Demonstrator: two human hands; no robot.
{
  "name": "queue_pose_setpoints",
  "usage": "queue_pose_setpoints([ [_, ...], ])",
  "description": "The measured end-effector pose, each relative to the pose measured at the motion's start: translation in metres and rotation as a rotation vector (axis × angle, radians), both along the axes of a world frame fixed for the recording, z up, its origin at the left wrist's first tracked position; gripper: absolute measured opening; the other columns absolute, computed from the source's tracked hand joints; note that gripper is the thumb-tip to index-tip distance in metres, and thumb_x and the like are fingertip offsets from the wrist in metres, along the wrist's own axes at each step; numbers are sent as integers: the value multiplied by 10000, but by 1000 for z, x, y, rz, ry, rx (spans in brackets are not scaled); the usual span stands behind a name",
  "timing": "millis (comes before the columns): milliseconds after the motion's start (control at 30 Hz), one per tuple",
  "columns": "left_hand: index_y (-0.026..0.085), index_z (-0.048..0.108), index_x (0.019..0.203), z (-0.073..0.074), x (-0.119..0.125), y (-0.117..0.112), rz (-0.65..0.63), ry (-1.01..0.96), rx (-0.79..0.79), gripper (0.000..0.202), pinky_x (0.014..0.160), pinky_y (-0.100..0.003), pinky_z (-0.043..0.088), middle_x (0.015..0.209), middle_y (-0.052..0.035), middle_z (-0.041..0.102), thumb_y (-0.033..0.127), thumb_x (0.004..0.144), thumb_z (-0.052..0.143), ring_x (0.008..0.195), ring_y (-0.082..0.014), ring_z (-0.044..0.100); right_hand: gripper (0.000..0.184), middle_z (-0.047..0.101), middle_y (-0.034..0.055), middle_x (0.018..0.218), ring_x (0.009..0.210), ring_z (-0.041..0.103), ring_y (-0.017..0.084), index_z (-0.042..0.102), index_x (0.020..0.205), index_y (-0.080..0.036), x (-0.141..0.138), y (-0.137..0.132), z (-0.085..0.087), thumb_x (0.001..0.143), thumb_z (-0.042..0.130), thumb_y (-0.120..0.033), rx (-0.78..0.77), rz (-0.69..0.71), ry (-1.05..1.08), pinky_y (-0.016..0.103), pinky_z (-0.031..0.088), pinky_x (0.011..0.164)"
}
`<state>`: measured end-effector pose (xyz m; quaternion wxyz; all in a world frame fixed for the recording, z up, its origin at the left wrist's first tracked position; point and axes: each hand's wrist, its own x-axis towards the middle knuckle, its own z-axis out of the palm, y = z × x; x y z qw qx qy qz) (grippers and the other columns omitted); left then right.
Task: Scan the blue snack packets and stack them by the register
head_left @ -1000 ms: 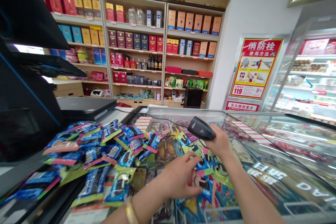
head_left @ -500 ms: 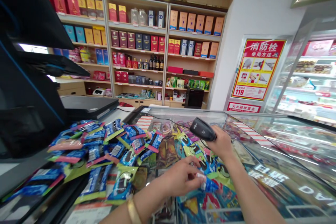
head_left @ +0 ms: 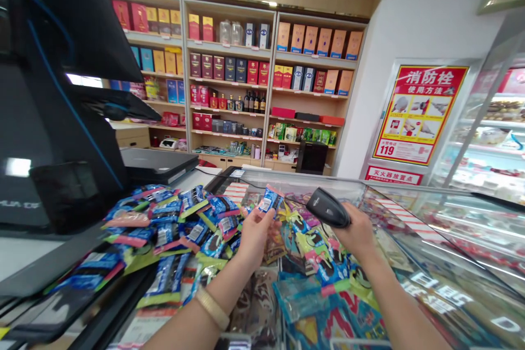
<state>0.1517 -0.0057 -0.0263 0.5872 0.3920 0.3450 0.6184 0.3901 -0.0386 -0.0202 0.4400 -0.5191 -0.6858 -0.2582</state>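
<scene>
Above the glass-topped freezer point(head_left: 287, 176), your left grip point(head_left: 255, 238) was closed on a small blue snack packet point(head_left: 267, 199), holding it up between fingers and thumb. Your right grip point(head_left: 357, 233) was wrapped around a black handheld barcode scanner point(head_left: 327, 208). Just left of your left grip, more blue packets point(head_left: 172, 224) lay heaped on the bench point(head_left: 24, 254), and others were spread over the glass below both grips.

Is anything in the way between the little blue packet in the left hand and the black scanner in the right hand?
Nothing visible stands between them. The gap from the blue packet in the left hand to the handheld scanner in the right hand looks open, with other snack packets lying lower, on the glass counter.
</scene>
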Motion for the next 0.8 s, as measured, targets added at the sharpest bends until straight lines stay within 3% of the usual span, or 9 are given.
queue_pose_setpoints([
  [133,197,449,656,0,-3,5,131,114,74,334,417,-217,480,552,53,591,336,607,749,491,-152,639,88,608,33,711,662,582,184,591,797,-212,-14,-4,5,749,546,-270,-46,141,-26,276,445,597],
  [267,210,430,647,-4,-3,8,170,176,136,281,462,-247,523,529,74,558,278,656,702,479,-155,645,122,619,35,738,693,594,188,602,827,-210,-29,-8,9,713,562,-225,-79,239,-42,288,464,635],
  [667,190,555,788,-7,-2,8,150,230,194,142,526,-283,573,660,20,662,215,706,667,562,-181,690,172,661,63,802,741,626,197,637,875,-205,-48,-13,10,750,521,-221,-100,252,-63,295,496,678],
  [800,194,514,731,-7,-1,9,141,190,156,177,508,-274,568,580,48,621,215,705,688,535,-177,680,150,652,53,779,729,619,195,629,856,-212,-47,-13,9,747,530,-235,-95,244,-64,293,490,663],
])
